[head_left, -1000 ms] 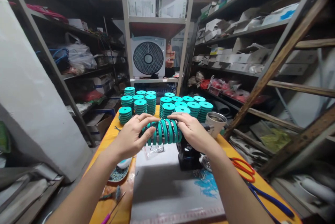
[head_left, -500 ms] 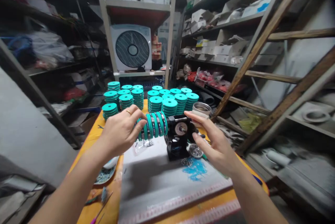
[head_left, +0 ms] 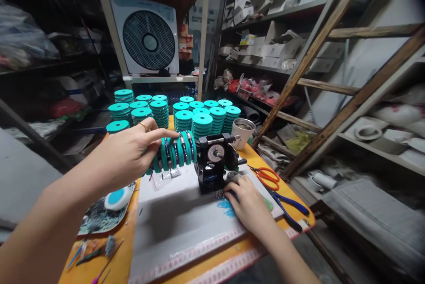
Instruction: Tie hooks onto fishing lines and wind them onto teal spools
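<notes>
My left hand [head_left: 141, 147] is closed around the near end of a row of teal ribbed spools [head_left: 181, 149], its index finger stretched along the top. The spools sit sideways on the shaft of a small black hand-crank winder [head_left: 215, 158] with a round dial. Right of the winder's base, my right hand [head_left: 247, 200] reaches down with bent fingertips together, over blue thin pieces [head_left: 226, 207] and small silvery bits [head_left: 219, 193]. Whatever its fingertips hold is hidden. A round dish [head_left: 233, 176] of metal bits lies just behind this hand.
Several stacks of teal spools [head_left: 202, 120] stand at the table's back, beside a cup [head_left: 244, 132]. Orange-handled scissors [head_left: 268, 178] and blue-handled pliers [head_left: 292, 204] lie right. A patterned tray [head_left: 96, 222] holds a white-and-blue object [head_left: 117, 197]. A wooden ladder [head_left: 318, 82] leans right.
My right hand has dropped from beside the winder's crank to the small pieces on the board. My left hand stays on the teal spools, its index finger now straighter. The view has shifted.
</notes>
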A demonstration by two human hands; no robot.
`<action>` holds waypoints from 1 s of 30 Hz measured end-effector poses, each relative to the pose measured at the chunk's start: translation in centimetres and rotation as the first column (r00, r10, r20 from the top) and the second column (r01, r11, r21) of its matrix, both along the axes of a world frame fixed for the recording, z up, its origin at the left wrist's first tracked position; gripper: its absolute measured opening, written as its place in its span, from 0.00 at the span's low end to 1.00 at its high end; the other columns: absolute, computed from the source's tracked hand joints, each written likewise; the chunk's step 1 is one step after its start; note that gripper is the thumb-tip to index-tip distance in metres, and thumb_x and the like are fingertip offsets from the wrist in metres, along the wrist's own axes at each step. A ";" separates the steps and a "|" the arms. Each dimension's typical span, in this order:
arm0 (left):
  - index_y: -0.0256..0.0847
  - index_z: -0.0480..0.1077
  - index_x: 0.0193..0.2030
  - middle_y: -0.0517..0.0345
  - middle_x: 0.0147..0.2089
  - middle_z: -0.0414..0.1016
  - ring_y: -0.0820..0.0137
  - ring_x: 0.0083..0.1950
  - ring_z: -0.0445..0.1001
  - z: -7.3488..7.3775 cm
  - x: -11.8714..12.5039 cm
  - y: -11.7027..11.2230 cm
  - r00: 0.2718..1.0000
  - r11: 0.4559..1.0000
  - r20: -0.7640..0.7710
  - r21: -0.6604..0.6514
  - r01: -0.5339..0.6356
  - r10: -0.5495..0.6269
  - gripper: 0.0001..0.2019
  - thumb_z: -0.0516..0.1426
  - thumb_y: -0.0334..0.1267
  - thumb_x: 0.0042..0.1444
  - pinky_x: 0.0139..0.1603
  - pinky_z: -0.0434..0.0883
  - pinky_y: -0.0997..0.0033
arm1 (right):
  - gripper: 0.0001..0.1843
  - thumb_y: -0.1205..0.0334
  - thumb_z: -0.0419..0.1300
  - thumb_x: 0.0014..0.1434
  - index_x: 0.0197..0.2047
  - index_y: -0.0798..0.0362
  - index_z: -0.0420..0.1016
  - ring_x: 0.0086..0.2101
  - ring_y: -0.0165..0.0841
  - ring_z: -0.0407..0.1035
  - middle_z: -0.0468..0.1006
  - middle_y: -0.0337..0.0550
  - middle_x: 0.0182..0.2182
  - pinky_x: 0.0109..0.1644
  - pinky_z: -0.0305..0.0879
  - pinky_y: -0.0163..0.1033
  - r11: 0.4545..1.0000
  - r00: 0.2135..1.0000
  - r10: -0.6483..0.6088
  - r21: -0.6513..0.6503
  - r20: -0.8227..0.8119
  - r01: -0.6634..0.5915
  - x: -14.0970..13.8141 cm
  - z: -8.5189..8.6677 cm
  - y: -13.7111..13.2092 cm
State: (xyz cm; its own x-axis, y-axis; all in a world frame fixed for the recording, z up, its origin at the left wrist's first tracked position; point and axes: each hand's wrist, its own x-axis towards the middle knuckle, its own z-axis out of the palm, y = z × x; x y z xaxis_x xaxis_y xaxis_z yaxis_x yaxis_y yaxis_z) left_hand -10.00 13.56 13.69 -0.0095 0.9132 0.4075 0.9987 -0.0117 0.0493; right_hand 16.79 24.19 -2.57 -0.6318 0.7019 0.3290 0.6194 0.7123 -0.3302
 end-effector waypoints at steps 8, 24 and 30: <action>0.66 0.63 0.53 0.65 0.43 0.66 0.73 0.29 0.68 -1.0 0.3 0.6 0.979 0.989 -0.147 0.055 -0.136 0.142 0.18 0.44 0.41 0.60 0.22 0.55 0.73 | 0.09 0.68 0.53 0.61 0.36 0.50 0.74 0.43 0.41 0.60 0.67 0.47 0.36 0.46 0.61 0.47 0.995 0.996 0.072 -0.070 -0.046 -0.075 -1.4 0.3 -0.5; 0.60 0.62 0.55 0.76 0.53 0.69 0.70 0.49 0.69 -0.5 1.2 0.5 0.983 0.990 -0.119 0.002 -0.139 0.138 0.20 0.39 0.38 0.60 0.34 0.64 0.68 | 0.10 0.66 0.53 0.61 0.40 0.52 0.75 0.39 0.40 0.58 0.67 0.47 0.34 0.42 0.58 0.46 1.000 0.996 0.005 -0.027 -0.085 -0.007 -2.1 -0.7 -3.4; 0.60 0.62 0.55 0.76 0.54 0.68 0.69 0.50 0.69 -0.5 1.2 0.4 0.982 0.988 -0.106 -0.010 -0.157 0.155 0.20 0.39 0.38 0.60 0.35 0.64 0.67 | 0.08 0.66 0.54 0.60 0.38 0.51 0.75 0.38 0.40 0.58 0.67 0.47 0.35 0.41 0.58 0.45 0.999 0.997 0.010 0.045 -0.072 -0.007 -2.9 -1.2 -2.6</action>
